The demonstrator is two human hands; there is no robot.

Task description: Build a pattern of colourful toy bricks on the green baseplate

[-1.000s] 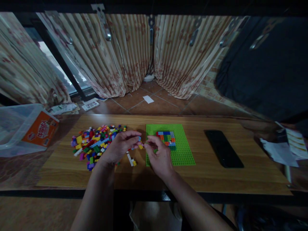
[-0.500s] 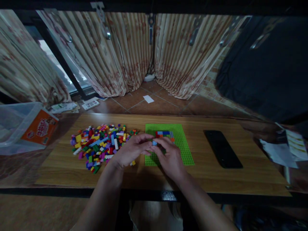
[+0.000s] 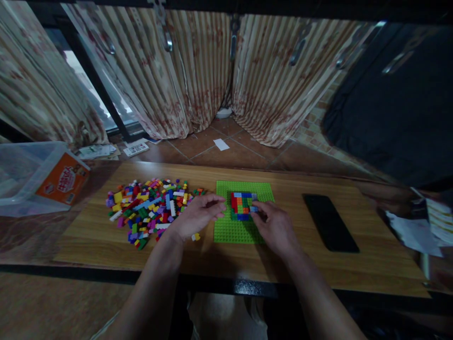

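Note:
My right hand (image 3: pixel 274 224) pinches a small light blue toy brick (image 3: pixel 253 208) at the right side of a square brick build (image 3: pixel 240 203). Red, orange, green and blue bricks make up that build, which sits on a bright green studded baseplate (image 3: pixel 230 233). Whether the pinched brick is pressed onto the build, I cannot tell. Left of the build, my left hand (image 3: pixel 200 215) hovers by the baseplate's left edge, fingers apart and holding nothing. Beyond it spreads a pile of loose mixed-colour bricks (image 3: pixel 148 208).
A black phone-like slab (image 3: pixel 331 222) lies to the right on the wooden table (image 3: pixel 212 264). At the far left stands a clear plastic tub (image 3: pixel 31 179) with an orange label. Papers (image 3: pixel 412 229) lie off the right end. Striped curtains (image 3: pixel 170 85) hang behind.
My right hand has carried the light blue brick rightward from between both hands to the build's right side. My left hand has let go of it. The view has shifted slightly.

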